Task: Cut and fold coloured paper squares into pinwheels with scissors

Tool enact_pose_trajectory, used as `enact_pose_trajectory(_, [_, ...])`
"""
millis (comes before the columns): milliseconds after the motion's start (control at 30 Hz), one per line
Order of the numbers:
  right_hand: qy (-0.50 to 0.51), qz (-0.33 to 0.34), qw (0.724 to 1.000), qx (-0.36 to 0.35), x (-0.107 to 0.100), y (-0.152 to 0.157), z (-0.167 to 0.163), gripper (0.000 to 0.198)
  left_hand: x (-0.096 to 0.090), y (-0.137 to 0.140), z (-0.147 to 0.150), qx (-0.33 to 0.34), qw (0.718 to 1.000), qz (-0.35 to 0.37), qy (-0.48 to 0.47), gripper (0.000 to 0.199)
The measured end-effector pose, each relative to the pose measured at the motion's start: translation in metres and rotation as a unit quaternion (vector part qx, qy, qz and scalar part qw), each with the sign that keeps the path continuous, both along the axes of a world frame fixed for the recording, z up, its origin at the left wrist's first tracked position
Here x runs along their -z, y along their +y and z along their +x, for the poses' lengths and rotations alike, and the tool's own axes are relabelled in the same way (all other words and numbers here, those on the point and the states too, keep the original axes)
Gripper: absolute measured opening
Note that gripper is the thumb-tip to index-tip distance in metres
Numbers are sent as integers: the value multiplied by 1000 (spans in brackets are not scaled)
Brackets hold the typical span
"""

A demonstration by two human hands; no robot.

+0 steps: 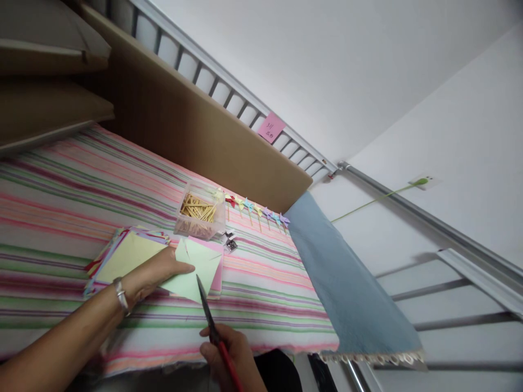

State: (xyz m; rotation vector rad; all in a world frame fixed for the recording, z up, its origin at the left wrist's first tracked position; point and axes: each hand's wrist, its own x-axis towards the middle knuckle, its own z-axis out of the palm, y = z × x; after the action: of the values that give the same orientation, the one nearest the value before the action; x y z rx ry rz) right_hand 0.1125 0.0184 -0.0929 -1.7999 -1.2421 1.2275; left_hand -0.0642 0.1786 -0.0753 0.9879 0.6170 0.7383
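My left hand (161,268), with a silver bracelet (121,296) at the wrist, grips a pale green paper square (199,262) between thumb and fingers. Slit-like lines run inward from the sheet's upper corners. My right hand (233,355) is closed around the red handles of a pair of scissors (208,316). The blade tips point up and reach over the lower part of the green paper; whether they touch it I cannot tell. Behind the sheet lies pink paper (217,280). A stack of coloured paper (128,256), yellow on top, lies beside my left hand.
A clear plastic box (218,218) holds many small wooden sticks (198,208). Several small paper pinwheels (258,210) on sticks lie in a row along the cardboard panel (196,130). Small metal items (231,243) sit near the box. A striped cloth (265,299) covers the surface.
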Motion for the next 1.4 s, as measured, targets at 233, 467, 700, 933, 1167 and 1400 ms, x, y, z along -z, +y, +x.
enact_pose_trajectory(233, [-1, -2, 1000, 3, -4, 0, -3, 34, 0, 1, 0, 2, 1000, 1, -4, 41])
enact_pose_trajectory(467, [-19, -10, 1000, -3, -3, -1, -2, 31, 3, 2, 0, 8, 1000, 5, 16, 38])
enact_pose_trajectory(700, [-78, 11, 996, -41, -6, 1, -2, 25, 6, 2, 2, 4, 1000, 5, 12, 35])
enact_pose_trajectory(933, [-208, 62, 968, -126, -11, -12, 25, 38, 12, 21, -11, -89, 994, -15, 56, 33])
enact_pose_trajectory(1167, [-369, 117, 922, -23, 13, 9, 83, 50, 5, 18, -12, -141, 989, -38, -9, 34])
enact_pose_trajectory(1400, [-409, 166, 897, -42, 35, 64, 96, 50, 0, 11, -3, -142, 987, -63, -40, 29])
